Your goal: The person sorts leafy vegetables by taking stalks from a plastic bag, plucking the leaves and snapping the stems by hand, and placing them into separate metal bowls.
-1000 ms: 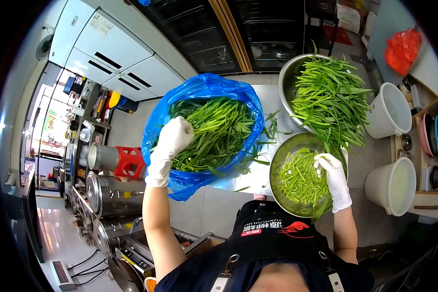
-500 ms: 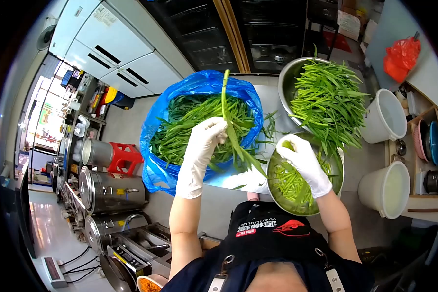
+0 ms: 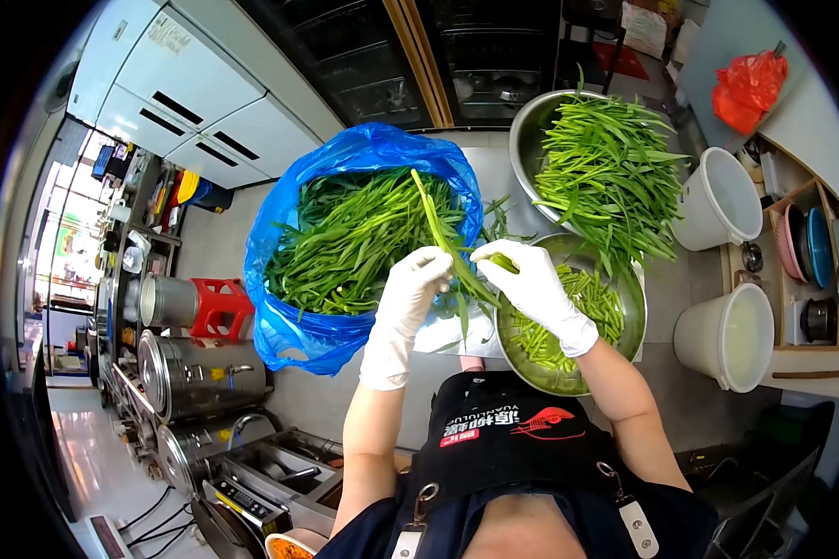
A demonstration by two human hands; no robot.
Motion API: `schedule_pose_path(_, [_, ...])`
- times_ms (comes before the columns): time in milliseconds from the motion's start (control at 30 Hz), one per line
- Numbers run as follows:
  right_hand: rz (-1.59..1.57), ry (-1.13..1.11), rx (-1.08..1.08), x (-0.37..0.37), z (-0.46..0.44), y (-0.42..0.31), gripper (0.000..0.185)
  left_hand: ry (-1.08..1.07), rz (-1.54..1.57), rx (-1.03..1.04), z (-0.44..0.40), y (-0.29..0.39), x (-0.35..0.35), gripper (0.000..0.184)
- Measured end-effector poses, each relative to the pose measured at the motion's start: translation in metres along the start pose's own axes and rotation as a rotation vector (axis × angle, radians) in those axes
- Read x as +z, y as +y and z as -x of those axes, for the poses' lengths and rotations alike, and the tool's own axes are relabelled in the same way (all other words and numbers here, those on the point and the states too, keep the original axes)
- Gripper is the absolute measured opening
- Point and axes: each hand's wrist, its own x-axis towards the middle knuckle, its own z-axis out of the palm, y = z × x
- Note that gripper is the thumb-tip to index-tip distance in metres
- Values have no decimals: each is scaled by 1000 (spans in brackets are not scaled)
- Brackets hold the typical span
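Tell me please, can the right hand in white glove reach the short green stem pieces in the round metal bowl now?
Likely yes: the right hand is at the edge of the round metal bowl, whose open top leaves the short green stem pieces free, though that hand seems to hold some greens.

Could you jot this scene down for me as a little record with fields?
Left hand: gloved, holding a leafy stem
Right hand: gloved, close to the left, pinching a green piece
Blue bag: open, filled with leafy greens
Nearer bowl: short stem pieces
Farther bowl: long greens, spilling over the rim
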Motion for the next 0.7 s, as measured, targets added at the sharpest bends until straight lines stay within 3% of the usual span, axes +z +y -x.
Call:
schedule_pose_path(67, [27,-8,-72,4,-2,-1,19,35,-51,25,1,-7,0,13])
schedule_pose_path(200, [135,-68,17,11,-5,1,25,246,-328,114,13,-8,25,13])
schedule_pose_path(333, [-53,-27,33,20,-10,20,26,260,-316,136,19,-19,29,18])
schedule_pose_path(367, [-55,-64,128,17,-8,19,26,269,-328,118,19,-23,29,18])
schedule_pose_path(467, [46,-22,141,21,-7,29,23,217,-335,132,20,-36,25,26])
schedule_pose_path(567, [152,-33,114,15,-8,34,21,244,-715,130,31,-13,22,22])
schedule_pose_path(600, [166,-33,109,13,-7,35,20,317,-933,385,33,-13,14,19])
schedule_pose_path(700, [208,-45,63,12,-5,36,20,360,-1306,913,28,23,6,31])
